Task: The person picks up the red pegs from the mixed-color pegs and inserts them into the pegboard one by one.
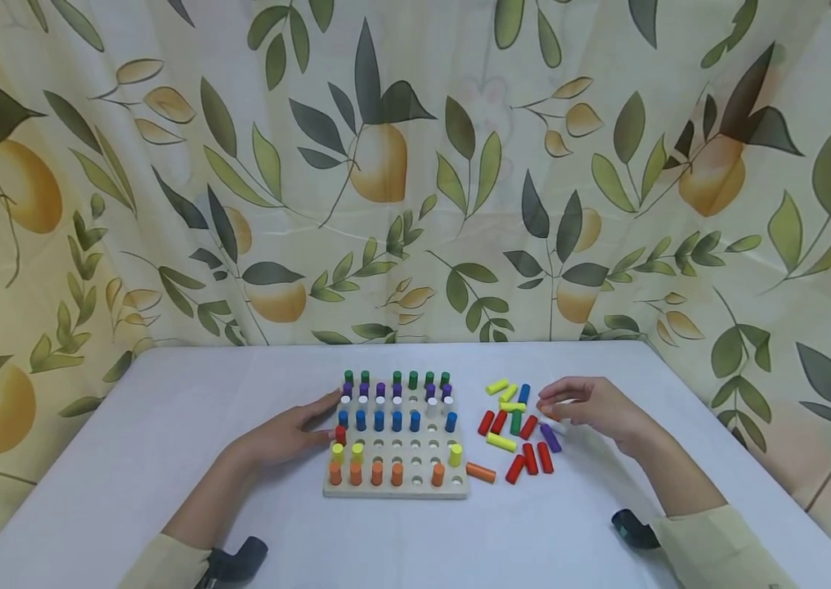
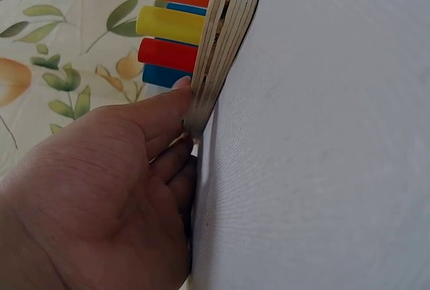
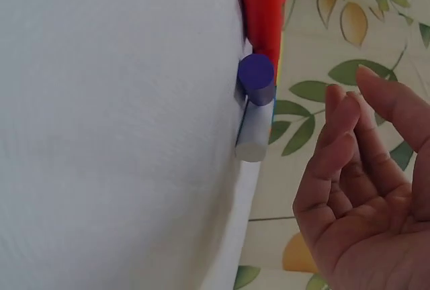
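Observation:
A pale wooden pegboard (image 1: 386, 493) stands on the table, with rows of green, purple, white, blue, red, yellow and orange pegs; several holes in it are bare. My left hand (image 1: 276, 438) rests against the board's left edge, its thumb beside the lone red peg (image 1: 340, 434). In the left wrist view, that hand's fingers touch the layered board side (image 2: 218, 48). Over the right side of the loose pegs hovers my right hand (image 1: 595, 409). Seen from its wrist, the fingers are bent loosely, the thumb apart, nothing between them. A white peg (image 3: 255, 132) and purple peg (image 3: 256, 75) lie nearby.
Loose red pegs (image 1: 530, 459), yellow pegs (image 1: 501, 442), a green peg (image 1: 515, 423) and a blue peg (image 1: 524, 393) lie right of the board. An orange peg (image 1: 481, 472) lies by its front right corner. A leaf-patterned curtain (image 1: 415, 245) hangs behind the white table (image 1: 415, 548).

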Demonstrator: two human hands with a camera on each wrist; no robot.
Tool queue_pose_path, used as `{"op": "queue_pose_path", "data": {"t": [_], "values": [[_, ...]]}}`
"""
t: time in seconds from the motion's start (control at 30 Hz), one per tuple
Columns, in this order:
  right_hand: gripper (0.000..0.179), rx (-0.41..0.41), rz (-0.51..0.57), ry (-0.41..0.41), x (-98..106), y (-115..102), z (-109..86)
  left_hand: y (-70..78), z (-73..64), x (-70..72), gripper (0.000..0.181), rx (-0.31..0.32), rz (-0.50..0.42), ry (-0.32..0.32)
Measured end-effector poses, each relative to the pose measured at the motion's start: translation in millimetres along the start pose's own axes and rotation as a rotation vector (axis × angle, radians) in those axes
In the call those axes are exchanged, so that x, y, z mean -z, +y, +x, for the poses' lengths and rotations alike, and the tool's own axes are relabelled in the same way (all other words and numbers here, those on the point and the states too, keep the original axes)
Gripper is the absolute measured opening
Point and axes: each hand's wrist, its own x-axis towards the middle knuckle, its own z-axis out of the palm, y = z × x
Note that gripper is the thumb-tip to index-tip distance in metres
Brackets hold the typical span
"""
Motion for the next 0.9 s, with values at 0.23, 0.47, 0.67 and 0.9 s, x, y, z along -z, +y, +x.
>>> {"op": "queue_pose_path", "data": {"t": [0.23, 0.47, 0.67, 0.9], "values": [[0.034, 0.015, -0.028, -0.013, -6, 1, 0.4, 0.5, -0.7, -0.1, 0.07, 0.0, 0.008, -0.003], [0.032, -0.011, -0.046, -0.052, -12, 3, 3.7, -2.9, 1.4, 0.3, 0.07, -0.006, 0.01, -0.007], [0.03, -0.022, -0.083, -0.06, -17, 6, 5.3, -3.0, 1.4, 0.4, 0.07, -0.006, 0.012, -0.005], [0.03, -0.01, -0.095, -0.058, -20, 4, 3.7, -4.3, 2.0, 0.3, 0.07, -0.016, 0.009, -0.006]]}}
